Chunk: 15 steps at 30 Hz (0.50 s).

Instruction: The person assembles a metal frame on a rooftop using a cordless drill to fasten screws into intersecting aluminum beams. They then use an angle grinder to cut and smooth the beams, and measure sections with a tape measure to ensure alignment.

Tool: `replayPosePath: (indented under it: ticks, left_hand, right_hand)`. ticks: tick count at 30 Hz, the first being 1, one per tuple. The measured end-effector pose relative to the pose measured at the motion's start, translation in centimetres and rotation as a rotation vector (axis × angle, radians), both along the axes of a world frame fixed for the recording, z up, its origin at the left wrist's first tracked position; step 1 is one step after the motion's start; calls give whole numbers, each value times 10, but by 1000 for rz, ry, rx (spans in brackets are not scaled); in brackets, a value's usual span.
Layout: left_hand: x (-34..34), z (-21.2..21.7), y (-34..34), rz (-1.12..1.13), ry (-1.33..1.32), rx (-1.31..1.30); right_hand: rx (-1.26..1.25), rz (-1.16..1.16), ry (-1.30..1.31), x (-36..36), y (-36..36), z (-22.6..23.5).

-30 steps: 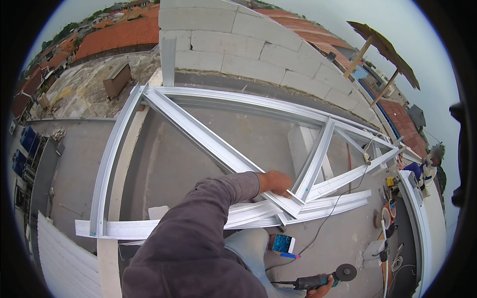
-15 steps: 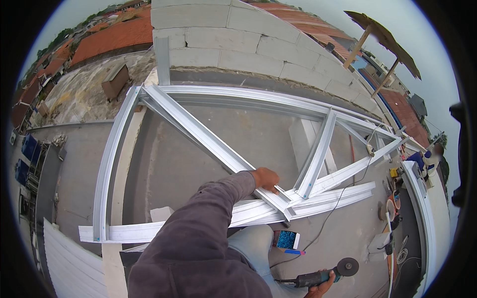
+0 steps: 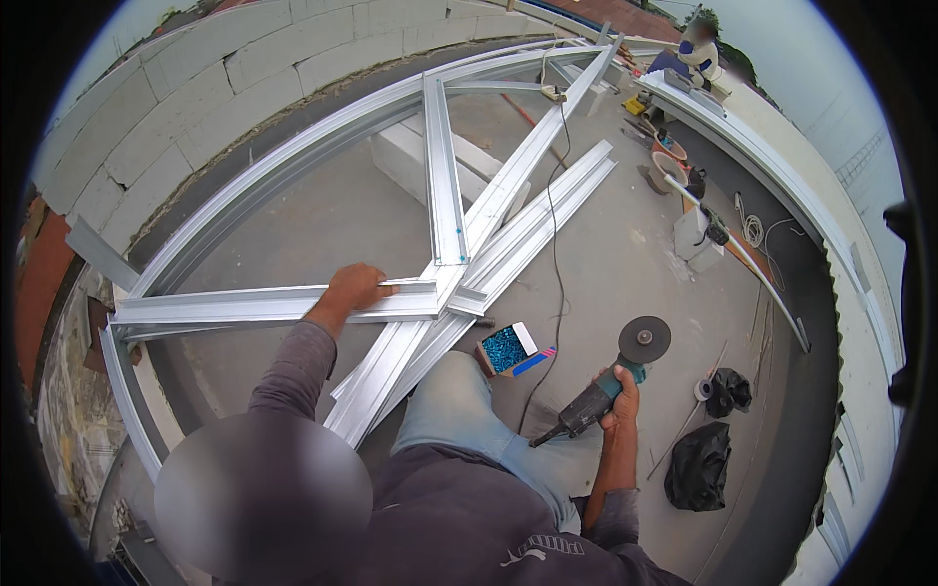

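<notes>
Metal truss members and a grinder, arranged about an open box [image 3: 525, 339] of small blue pieces [image 3: 504, 349] set on the floor. To the upper left of the box, a silver beam [image 3: 234, 306] is gripped near its right end by the left hand [image 3: 360, 288], whose fingers are curled over the channel's edge; the palm is hidden. By this end the long chord [image 3: 510, 186] is overlapped, the chord being slanted from the far upper right down past the box's left side. Above the box, the same chord is met by a strut [image 3: 445, 176] (blue dots are seen at the strut's foot). Between chord and box, pale rails [image 3: 552, 217] are laid at a similar slant. To the right of the box and slightly nearer the body, the grinder [image 3: 586, 405] is held in the right hand [image 3: 623, 400], its casing being clasped just behind the disc [image 3: 645, 337]; the disc is held well apart from the beam. Near the box, on its right, a dark cord [image 3: 555, 254] is trailed; whether it is joined to the grinder cannot be told. Just below the box, a leg [image 3: 445, 400] in jeans is seen. Farther right of the box, black bags [image 3: 701, 469] are placed, and well beyond it, upper right, another person [image 3: 689, 59] is shown.
</notes>
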State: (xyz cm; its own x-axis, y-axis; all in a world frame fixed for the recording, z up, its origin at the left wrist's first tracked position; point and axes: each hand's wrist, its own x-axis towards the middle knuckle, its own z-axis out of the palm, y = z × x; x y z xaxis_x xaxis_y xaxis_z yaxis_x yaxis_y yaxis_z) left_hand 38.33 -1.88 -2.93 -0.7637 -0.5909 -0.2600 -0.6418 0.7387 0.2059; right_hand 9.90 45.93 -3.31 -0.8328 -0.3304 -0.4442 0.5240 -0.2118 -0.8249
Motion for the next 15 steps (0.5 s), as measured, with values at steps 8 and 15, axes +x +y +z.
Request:
replayPosePath:
  ticks: [8, 15]
  left_hand:
    - [-21, 4, -16, 51, 54, -73]
    - [-26, -1, -11, 48, 50, -57]
  right_hand:
    - [-9, -32, -40, 7, -1, 6]
    - [35, -7, -62, 3, 2, -5]
